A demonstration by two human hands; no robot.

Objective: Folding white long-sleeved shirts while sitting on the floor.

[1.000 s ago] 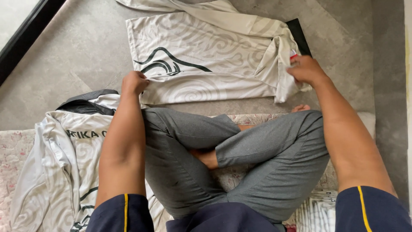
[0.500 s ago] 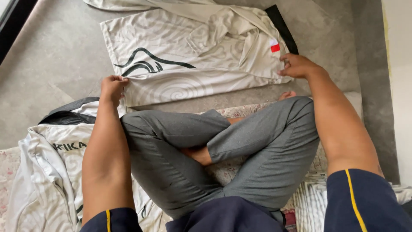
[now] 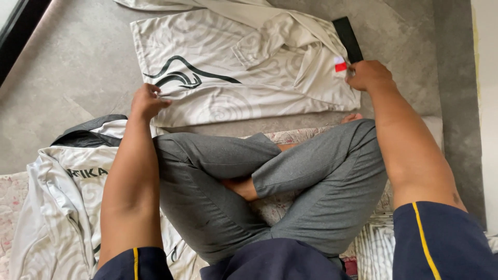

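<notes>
Both hands are pinching the white, swirl-printed fabric garment [image 3: 228, 88] spread on the grey floor [image 3: 67, 78], left hand [image 3: 147, 101] gripping its near edge, right hand [image 3: 369, 75] now shifted onto the red-tagged corner.

Home floor [image 3: 78, 67], scattered clothes [image 3: 233, 83]

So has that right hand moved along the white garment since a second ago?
Yes. The right hand now sits at the white garment's red tag, beside the black strip, farther from its folded edge.
</notes>
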